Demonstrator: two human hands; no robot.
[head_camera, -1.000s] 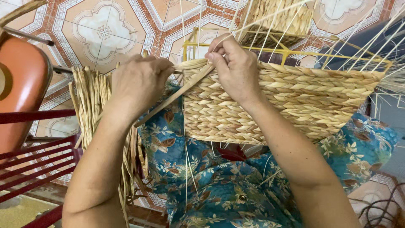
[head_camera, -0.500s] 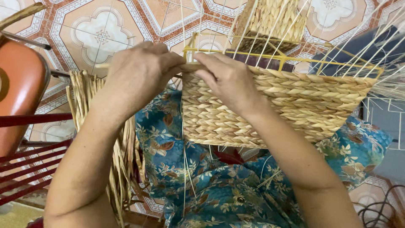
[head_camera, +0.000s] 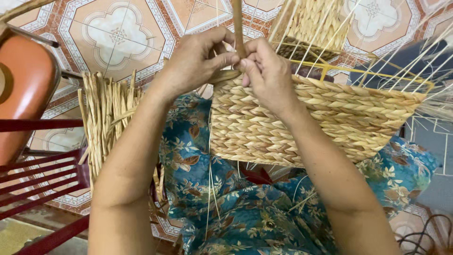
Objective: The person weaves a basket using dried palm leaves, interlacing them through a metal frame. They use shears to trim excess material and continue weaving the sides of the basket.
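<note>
Two hands meet at the top left corner of a woven basket [head_camera: 306, 123], a little above the centre of the frame. The left hand [head_camera: 196, 63] comes in from the left; its grip is closed, thumb and fingers pinching a flat brown strand [head_camera: 237, 26] that rises straight up to the top edge of the frame. The right hand [head_camera: 269, 71] is just beside it, touching it, and its fingers are closed on the same strand at the rim of the basket. The basket fills the centre and the right of the frame and rests on the lap, on blue flowered cloth [head_camera: 226, 208]. Thin pale stakes stick up from its rim toward the upper right.

A bundle of dry straw [head_camera: 106, 118] lies at the left of the lap, near the left forearm. At the far left are an orange seat [head_camera: 21, 89] and a red frame [head_camera: 37, 184]. A patterned tile floor [head_camera: 118, 33] fills the upper left.
</note>
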